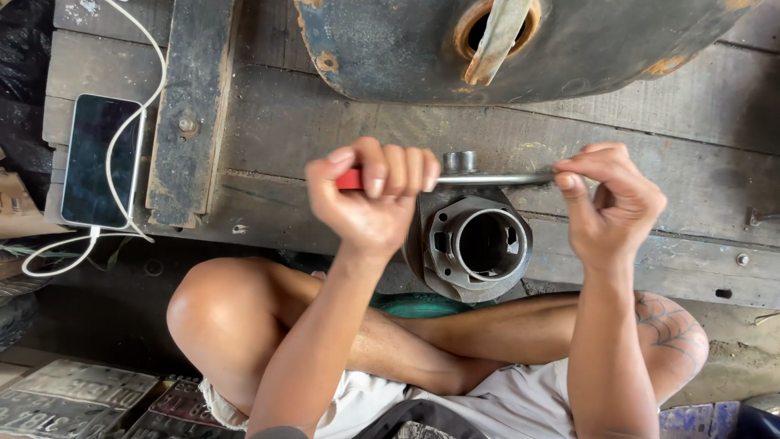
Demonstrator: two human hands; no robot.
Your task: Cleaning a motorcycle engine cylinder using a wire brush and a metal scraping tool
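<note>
Engine cylinder (475,244), grey cast metal with an open round bore facing up, sits on the edge of the weathered plank bench (341,122), just above the person's crossed legs. All positions below are given relative to this cylinder.

Far left of it: a smartphone (101,161), dark screen up, lies on the planks. A white cable (130,114) loops over and around the phone and trails off the bench edge. Between phone and cylinder, a dark wooden batten (191,106) runs upright across the planks, with a bolt head showing in it.

Just left of the cylinder: left hand (374,191), fist closed tight around the red handle (349,180) of a long tool. Thumb and all fingers are wrapped; only a short stub of red shows beyond the fist.

Directly over the cylinder's upper rim: the tool's steel shaft (496,178) lies horizontal, touching or just above the casting; contact cannot be confirmed. A short metal stub (460,161) stands just behind the shaft.

Above the cylinder: a rusty dark blue tank (569,49) with a round opening, a pale strip poking out of the hole.

Right of the cylinder: right hand (609,195), fingers curled, thumb and forefinger pinched on the far end of the shaft.

Lower left, well away from the cylinder: embossed number plates (73,398) lie flat on the floor beside the person's knee.
</note>
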